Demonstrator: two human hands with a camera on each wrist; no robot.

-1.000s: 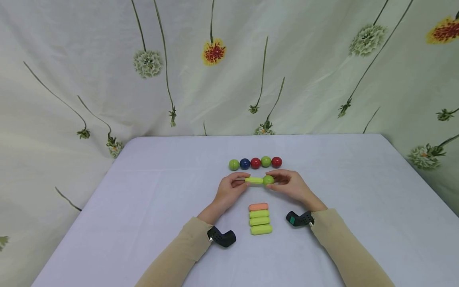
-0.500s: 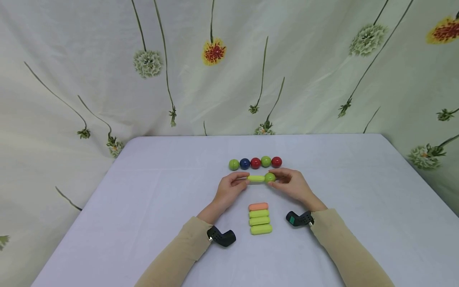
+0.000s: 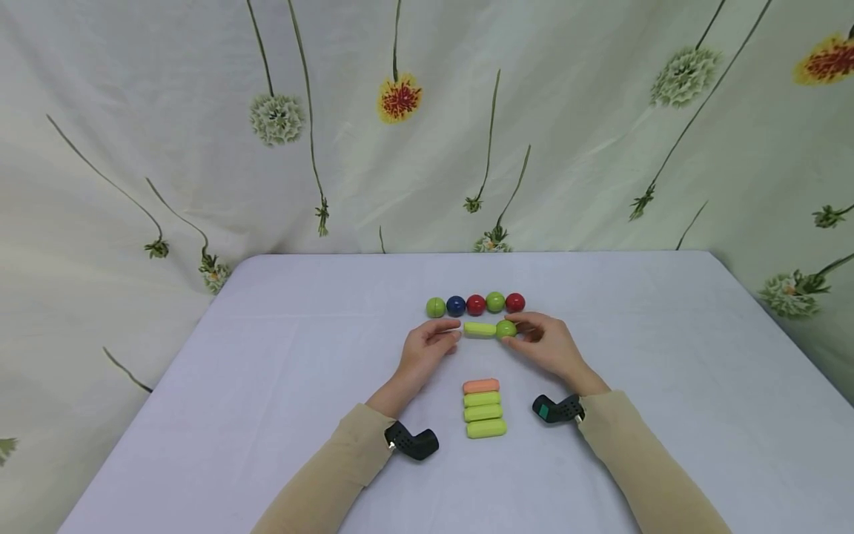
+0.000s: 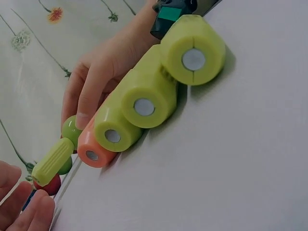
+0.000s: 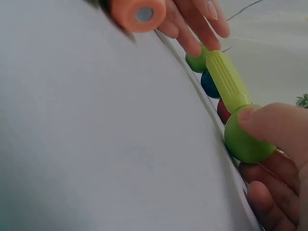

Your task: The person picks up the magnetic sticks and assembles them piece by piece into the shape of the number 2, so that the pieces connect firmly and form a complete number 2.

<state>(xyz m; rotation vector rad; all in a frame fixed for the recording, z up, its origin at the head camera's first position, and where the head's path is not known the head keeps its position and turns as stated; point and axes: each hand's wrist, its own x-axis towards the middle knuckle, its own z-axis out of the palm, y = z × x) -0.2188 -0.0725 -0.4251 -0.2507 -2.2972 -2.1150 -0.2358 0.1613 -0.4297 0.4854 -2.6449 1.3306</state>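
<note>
Arrangement on the table (image 3: 280,371): near the middle of the far edge, five balls (image 3: 476,305) in one row along that edge; just before the row, a single rod (image 3: 480,329) and, end to end at its right, a single ball (image 3: 506,329); left hand (image 3: 427,346) just beside the rod's left end, right hand (image 3: 547,343) at the ball; before these, between the forearms (image 3: 327,482), four rods (image 3: 483,412) side by side in a column, each lying roughly parallel to the far edge; behind the table, a cloth (image 3: 434,170)

Head view: high, facing forward and down over pale lilac cloth-covered table (image 3: 320,334). Wrist views: low, close, tilted, facing forward; both share yellow-green ridged plastic rod (image 5: 227,81) and glossy green ball (image 5: 246,138).
</note>
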